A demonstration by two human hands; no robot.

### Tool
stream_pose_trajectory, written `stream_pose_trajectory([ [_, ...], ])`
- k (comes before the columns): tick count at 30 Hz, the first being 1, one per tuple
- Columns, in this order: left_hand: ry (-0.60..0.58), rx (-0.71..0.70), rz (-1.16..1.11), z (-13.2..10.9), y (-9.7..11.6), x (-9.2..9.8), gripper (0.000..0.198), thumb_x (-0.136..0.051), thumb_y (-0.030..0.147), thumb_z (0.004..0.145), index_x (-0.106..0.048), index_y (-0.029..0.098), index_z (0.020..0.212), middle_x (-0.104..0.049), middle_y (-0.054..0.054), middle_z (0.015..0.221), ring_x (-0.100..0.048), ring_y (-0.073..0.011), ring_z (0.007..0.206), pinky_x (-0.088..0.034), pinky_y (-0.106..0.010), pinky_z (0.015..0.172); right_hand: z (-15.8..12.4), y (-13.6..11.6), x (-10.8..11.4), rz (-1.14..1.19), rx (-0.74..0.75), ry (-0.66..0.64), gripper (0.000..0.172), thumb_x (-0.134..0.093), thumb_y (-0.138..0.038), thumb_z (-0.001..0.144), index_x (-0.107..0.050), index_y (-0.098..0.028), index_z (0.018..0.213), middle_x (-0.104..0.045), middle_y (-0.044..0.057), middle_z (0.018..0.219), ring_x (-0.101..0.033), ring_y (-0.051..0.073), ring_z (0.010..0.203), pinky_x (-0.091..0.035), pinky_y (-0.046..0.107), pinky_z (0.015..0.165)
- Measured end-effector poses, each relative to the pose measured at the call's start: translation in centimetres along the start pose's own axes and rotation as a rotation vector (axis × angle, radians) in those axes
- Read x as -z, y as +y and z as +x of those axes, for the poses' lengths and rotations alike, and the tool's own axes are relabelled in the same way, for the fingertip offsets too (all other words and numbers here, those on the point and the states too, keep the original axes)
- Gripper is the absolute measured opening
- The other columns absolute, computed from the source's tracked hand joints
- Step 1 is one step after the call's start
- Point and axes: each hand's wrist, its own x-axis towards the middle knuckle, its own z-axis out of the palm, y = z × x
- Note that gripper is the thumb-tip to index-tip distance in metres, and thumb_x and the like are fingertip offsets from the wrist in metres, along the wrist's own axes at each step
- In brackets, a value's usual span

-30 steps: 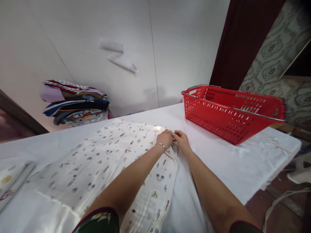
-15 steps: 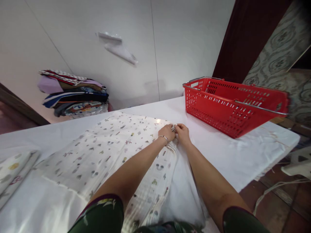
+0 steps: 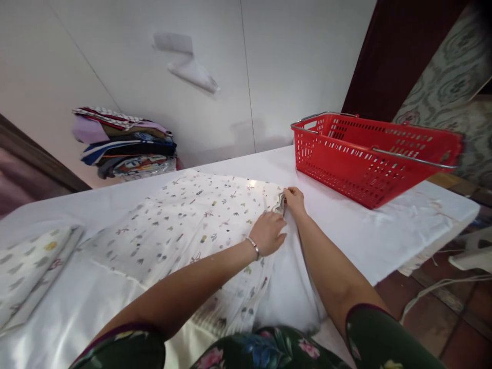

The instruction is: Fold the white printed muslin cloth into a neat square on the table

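A white cloth printed with small motifs lies spread on the table, its right edge gathered into folds. My right hand pinches the far right corner of this cloth. Just nearer to me, my left hand, with a bracelet at its wrist, rests on the cloth near the edge. Its thumb stands apart from the fingers, and it grips nothing that I can see. The fingertips of the left hand are partly hidden against the folds.
A red plastic basket with metal handles stands at the table's back right. A folded printed cloth lies at the left. Beyond the white-covered table, a pile of folded fabrics sits by the wall. A cable shows at lower right.
My left hand has let go of the cloth's corner and come back toward me, opening. The right hand keeps its pinch there. The view has shifted slightly.
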Motion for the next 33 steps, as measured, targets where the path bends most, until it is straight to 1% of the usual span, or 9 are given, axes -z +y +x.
stream_pose_trajectory([
  [4, -0.099, -0.248, 0.026, -1.7, 1.1, -0.6, 0.028, -0.051, 0.040, 0.084, -0.059, 0.020, 0.102, -0.062, -0.006, 0.097, -0.044, -0.0226, 0.109, -0.024, -0.043, 0.100, -0.1, 0.0, 0.0, -0.009, 0.015, -0.001, 0.026, -0.057, -0.041, 0.061, -0.056, -0.017, 0.073, -0.056, -0.002, 0.062, -0.049, 0.012, 0.054, -0.042, 0.023, 0.048],
  [7, -0.129, -0.322, 0.072, -1.9, 1.3, -0.8, 0.027, -0.048, 0.043, 0.085, -0.063, 0.021, 0.092, -0.062, -0.005, 0.086, -0.048, -0.0207, 0.101, -0.016, -0.046, 0.105, -0.1, -0.1, 0.1, -0.005, 0.012, 0.003, 0.027, -0.057, -0.041, 0.062, -0.057, -0.017, 0.073, -0.057, -0.002, 0.063, -0.050, 0.012, 0.055, -0.043, 0.023, 0.048],
  [11, -0.161, -0.396, 0.102, -3.1, 1.0, 0.1, 0.035, -0.044, 0.046, 0.086, -0.064, 0.019, 0.075, -0.060, -0.004, 0.075, -0.052, -0.0177, 0.084, -0.016, -0.044, 0.105, -0.1, 0.0, 0.2, 0.003, 0.002, 0.010, 0.026, -0.057, -0.040, 0.061, -0.057, -0.017, 0.073, -0.057, -0.001, 0.063, -0.051, 0.013, 0.055, -0.043, 0.024, 0.049],
  [13, -0.168, -0.413, 0.102, -4.0, 0.8, 0.6, 0.036, -0.044, 0.048, 0.086, -0.064, 0.019, 0.074, -0.060, -0.004, 0.077, -0.053, -0.0169, 0.081, -0.018, -0.044, 0.104, -0.1, 0.1, 0.1, 0.003, -0.005, 0.015, 0.026, -0.057, -0.040, 0.060, -0.058, -0.017, 0.073, -0.058, -0.001, 0.063, -0.051, 0.013, 0.055, -0.044, 0.024, 0.049],
  [16, -0.143, -0.422, 0.091, -4.7, 0.7, 0.8, 0.033, -0.046, 0.048, 0.085, -0.064, 0.021, 0.090, -0.061, -0.007, 0.103, -0.054, -0.0187, 0.092, -0.020, -0.044, 0.103, -0.1, 0.1, 0.1, 0.007, -0.009, 0.016, 0.026, -0.057, -0.040, 0.061, -0.058, -0.017, 0.073, -0.057, -0.002, 0.062, -0.050, 0.012, 0.054, -0.043, 0.024, 0.049],
  [19, -0.118, -0.411, 0.104, -3.7, 0.6, 0.3, 0.028, -0.043, 0.034, 0.088, -0.059, 0.024, 0.108, -0.051, -0.006, 0.128, -0.045, -0.0213, 0.114, -0.016, -0.045, 0.105, -0.2, 0.1, 0.1, 0.011, 0.007, 0.010, 0.026, -0.057, -0.040, 0.061, -0.057, -0.017, 0.073, -0.056, -0.002, 0.060, -0.049, 0.011, 0.053, -0.043, 0.023, 0.048],
  [23, -0.172, -0.303, 0.184, -1.0, -0.4, 0.0, 0.039, -0.043, 0.009, 0.080, -0.054, 0.021, 0.115, -0.051, -0.007, 0.128, -0.030, -0.0223, 0.128, -0.013, -0.046, 0.106, -0.4, -0.1, 0.2, 0.018, 0.021, 0.008, 0.027, -0.057, -0.041, 0.061, -0.057, -0.017, 0.073, -0.055, -0.003, 0.059, -0.048, 0.011, 0.052, -0.044, 0.023, 0.049],
  [27, -0.225, -0.244, 0.215, 0.6, -1.6, 0.7, 0.030, -0.052, 0.009, 0.071, -0.061, 0.020, 0.097, -0.061, -0.008, 0.103, -0.041, -0.0235, 0.117, -0.009, -0.046, 0.108, -0.2, 0.1, 0.1, 0.028, 0.008, 0.015, 0.027, -0.057, -0.041, 0.059, -0.056, -0.017, 0.072, -0.054, -0.003, 0.058, -0.049, 0.011, 0.052, -0.044, 0.024, 0.049],
  [33, -0.284, -0.344, 0.157, 0.4, -2.1, 1.4, 0.014, -0.058, 0.008, 0.062, -0.059, 0.022, 0.063, -0.060, -0.005, 0.091, -0.044, -0.0224, 0.109, -0.006, -0.042, 0.109, 0.3, 0.5, 0.2, 0.028, -0.012, 0.037, 0.026, -0.058, -0.040, 0.060, -0.058, -0.017, 0.071, -0.055, -0.003, 0.058, -0.049, 0.012, 0.053, -0.044, 0.024, 0.049],
])
